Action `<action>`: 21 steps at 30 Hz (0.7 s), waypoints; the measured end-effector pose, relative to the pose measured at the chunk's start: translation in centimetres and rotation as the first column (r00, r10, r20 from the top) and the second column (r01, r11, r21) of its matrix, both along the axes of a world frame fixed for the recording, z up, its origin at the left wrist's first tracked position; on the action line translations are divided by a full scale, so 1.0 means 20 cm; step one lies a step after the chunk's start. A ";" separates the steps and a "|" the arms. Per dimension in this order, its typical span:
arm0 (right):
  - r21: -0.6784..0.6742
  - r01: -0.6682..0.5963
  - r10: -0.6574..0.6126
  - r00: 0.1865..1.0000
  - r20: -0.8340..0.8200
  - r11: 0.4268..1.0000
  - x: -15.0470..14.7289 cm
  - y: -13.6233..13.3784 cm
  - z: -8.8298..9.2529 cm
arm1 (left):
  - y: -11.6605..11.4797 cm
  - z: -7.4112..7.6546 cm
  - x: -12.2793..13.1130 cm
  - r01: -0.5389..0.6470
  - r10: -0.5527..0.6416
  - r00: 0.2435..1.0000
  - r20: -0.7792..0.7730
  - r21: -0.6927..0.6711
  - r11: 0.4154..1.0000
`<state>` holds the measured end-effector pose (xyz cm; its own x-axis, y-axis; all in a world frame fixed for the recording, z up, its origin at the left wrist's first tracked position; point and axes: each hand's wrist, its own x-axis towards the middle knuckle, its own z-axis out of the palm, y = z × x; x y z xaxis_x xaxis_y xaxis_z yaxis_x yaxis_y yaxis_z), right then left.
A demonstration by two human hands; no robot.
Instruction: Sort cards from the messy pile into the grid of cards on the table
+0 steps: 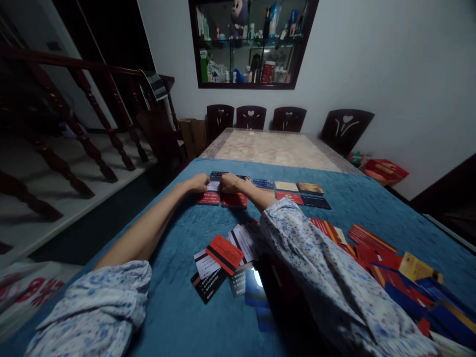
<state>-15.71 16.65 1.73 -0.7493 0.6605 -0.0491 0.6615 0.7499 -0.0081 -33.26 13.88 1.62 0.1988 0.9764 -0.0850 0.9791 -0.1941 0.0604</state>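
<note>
Both hands reach to the far left of the cloth. A pale lilac-white card [213,186] lies between them. My left hand [199,183] pinches its left end, and my right hand [230,182] is closed at its right end. Just behind is a dark card [219,175]. Nearer me lie two red cards, one on the left [208,198] and one on the right [235,201]. To the right, a blue card [263,184], a cream card [286,186], a brown-gold card [311,188], a red card [289,199] and a dark navy card [316,202] continue the rows.
Loose cards, an orange-red one [225,254] on top, overlap in front of me. At right is a heap of red and blue card sleeves [386,263]. The blue cloth [167,302] covers the near table; beyond stand chairs [251,117]. A wooden railing [82,144] runs along the left.
</note>
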 end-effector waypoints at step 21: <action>-0.001 -0.016 0.016 0.997 0.070 1.000 -0.01 0.02 0.01 | 0.04 0.02 0.01 -0.066 0.072 0.997 0.042 -0.132 0.989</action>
